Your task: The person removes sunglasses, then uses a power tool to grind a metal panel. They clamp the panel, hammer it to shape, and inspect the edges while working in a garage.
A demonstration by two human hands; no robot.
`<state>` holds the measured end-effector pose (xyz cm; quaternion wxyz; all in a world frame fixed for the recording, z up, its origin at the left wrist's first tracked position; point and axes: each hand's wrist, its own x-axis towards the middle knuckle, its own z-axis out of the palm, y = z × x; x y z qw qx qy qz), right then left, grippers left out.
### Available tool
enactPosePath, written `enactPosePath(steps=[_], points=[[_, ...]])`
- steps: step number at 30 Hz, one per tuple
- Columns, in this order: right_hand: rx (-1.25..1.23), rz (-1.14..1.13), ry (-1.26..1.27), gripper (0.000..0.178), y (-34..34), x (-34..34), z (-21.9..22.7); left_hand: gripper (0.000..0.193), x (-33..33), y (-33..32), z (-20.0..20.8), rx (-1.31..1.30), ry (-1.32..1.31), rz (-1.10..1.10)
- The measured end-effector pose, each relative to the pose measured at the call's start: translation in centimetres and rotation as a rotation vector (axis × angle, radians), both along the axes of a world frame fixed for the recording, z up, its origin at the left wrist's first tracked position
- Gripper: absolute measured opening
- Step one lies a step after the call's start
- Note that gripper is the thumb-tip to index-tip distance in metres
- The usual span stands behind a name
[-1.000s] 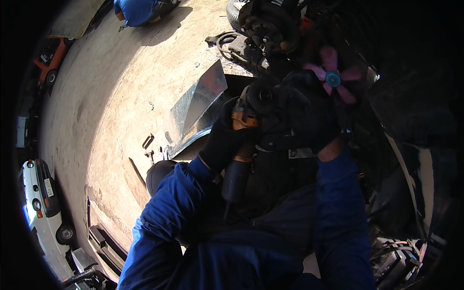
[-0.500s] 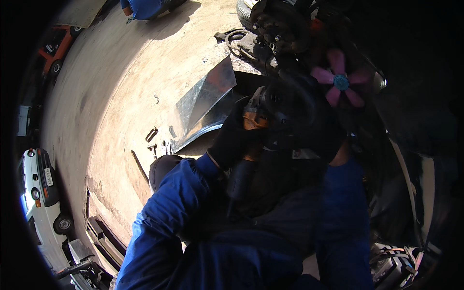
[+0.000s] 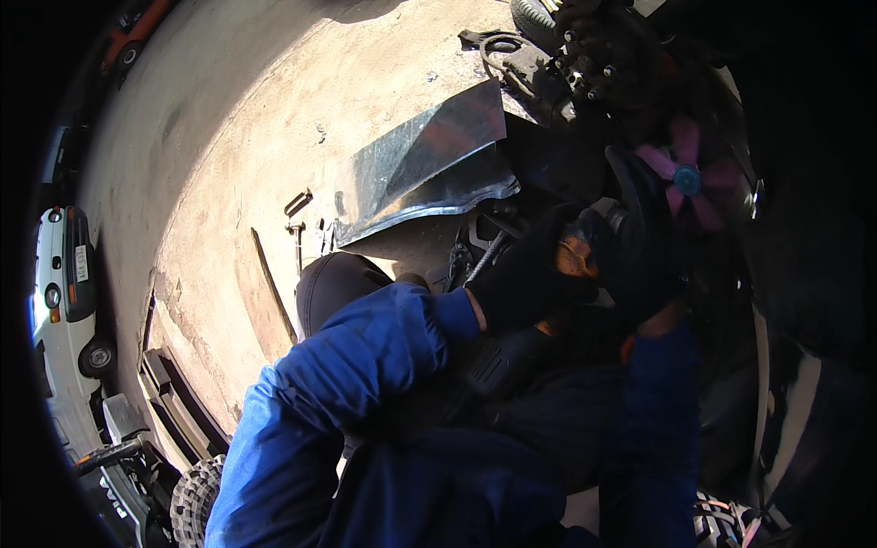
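Note:
An angle grinder [image 3: 577, 257] with an orange gear head lies between my hands, its dark body angled down toward my lap. My left hand [image 3: 523, 281], in a black glove, is closed around it just behind the head. My right hand [image 3: 647, 251], also gloved in black, grips the head from the right, with some fingers reaching up along it. Shadow and the right glove hide the disc side. Beyond my left hand lies a bent sheet-metal panel [image 3: 425, 155], shiny grey, on the ground.
A pink fan [image 3: 685, 178] sits right of my hands, near dark mechanical parts [image 3: 594, 68] and a tyre [image 3: 536, 23]. A hammer [image 3: 297, 239] and a metal strip [image 3: 271, 283] lie left of the panel. A white car [image 3: 68, 292] stands far left, a knobbly tyre [image 3: 196, 502] lower left.
Both hands and the grinder have shifted right relative to the panel. My right hand has come up over the grinder's head. The view has turned, and the person at the top has nearly left it.

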<state>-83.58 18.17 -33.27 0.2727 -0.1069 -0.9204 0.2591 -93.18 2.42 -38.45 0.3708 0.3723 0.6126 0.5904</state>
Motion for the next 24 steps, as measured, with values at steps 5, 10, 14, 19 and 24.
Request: enactPosePath(steps=[5,10,14,19,24], points=[[-0.121,-0.109,0.068,0.037,0.0,-0.3,-1.1,0.091,1.5,-0.2,0.2,0.177,0.066,0.124],[-0.05,-0.086,0.214,0.051,-1.1,-0.9,0.2,0.086,1.8,0.0,2.2,0.312,0.347,0.379],[0.358,-0.07,0.071,0.065,-4.4,0.0,2.5,0.078,-1.7,1.3,4.1,0.287,0.336,0.554],[-0.69,0.11,-0.023,0.067,-6.6,-1.4,2.7,0.063,-5.0,1.9,6.0,0.453,0.269,0.559],[-0.985,0.161,0.234,0.073,-3.7,-3.7,1.8,0.043,-10.8,1.2,7.3,0.329,0.52,0.17]])
